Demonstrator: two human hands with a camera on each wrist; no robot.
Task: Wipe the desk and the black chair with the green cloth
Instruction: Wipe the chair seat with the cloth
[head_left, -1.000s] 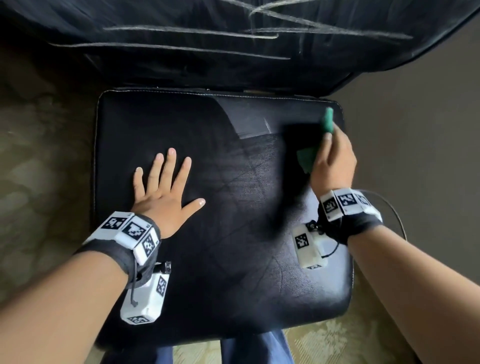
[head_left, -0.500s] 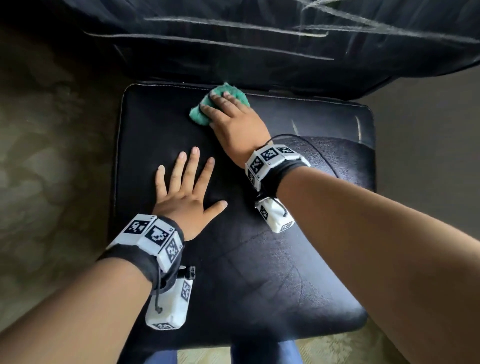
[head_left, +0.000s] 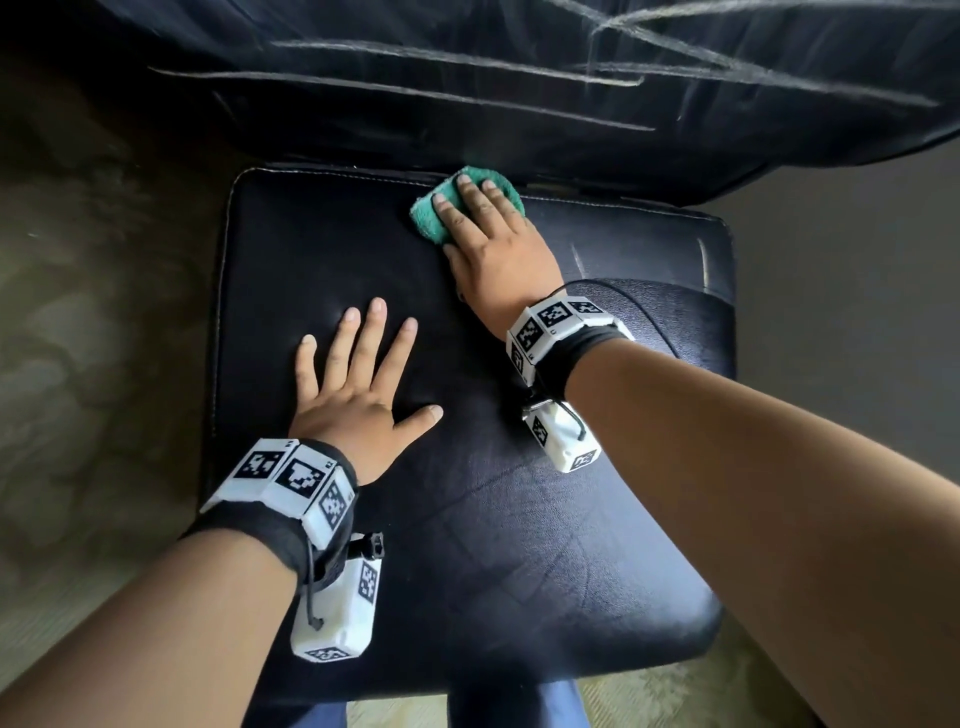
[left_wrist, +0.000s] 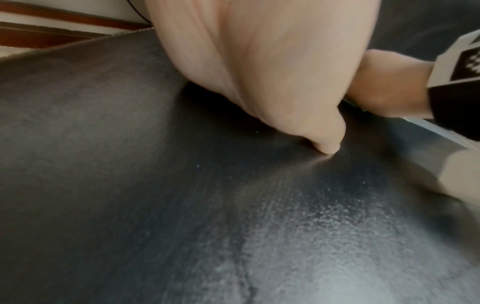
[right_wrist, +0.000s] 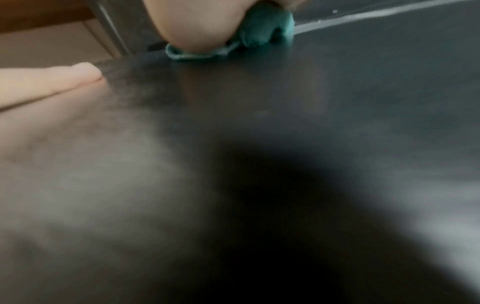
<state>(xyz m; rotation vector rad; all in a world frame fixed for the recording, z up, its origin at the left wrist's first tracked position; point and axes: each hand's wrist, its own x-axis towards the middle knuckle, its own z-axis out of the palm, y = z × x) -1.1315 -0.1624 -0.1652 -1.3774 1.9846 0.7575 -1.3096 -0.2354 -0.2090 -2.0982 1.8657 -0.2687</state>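
The black chair seat (head_left: 519, 545) fills the head view, with its backrest (head_left: 519, 104) behind. The green cloth (head_left: 431, 215) lies bunched at the back edge of the seat, near the middle. My right hand (head_left: 488, 244) lies flat on top of it, fingers straight, pressing it down. In the right wrist view the cloth (right_wrist: 259, 35) bulges out from under the palm (right_wrist: 194, 24). My left hand (head_left: 358, 384) rests flat on the seat's left half, fingers spread, holding nothing. The left wrist view shows its palm (left_wrist: 259, 61) on the leather (left_wrist: 155, 205).
Patterned floor (head_left: 78, 364) lies to the left of the chair and plain grey floor (head_left: 857, 312) to the right. My legs in blue (head_left: 561, 706) show at the seat's front edge. Pale scuff lines mark the backrest and the seat's right rear.
My right hand swept the cloth from the seat's right side to the back middle, then slid it a little to the right. The left hand stayed flat in place.
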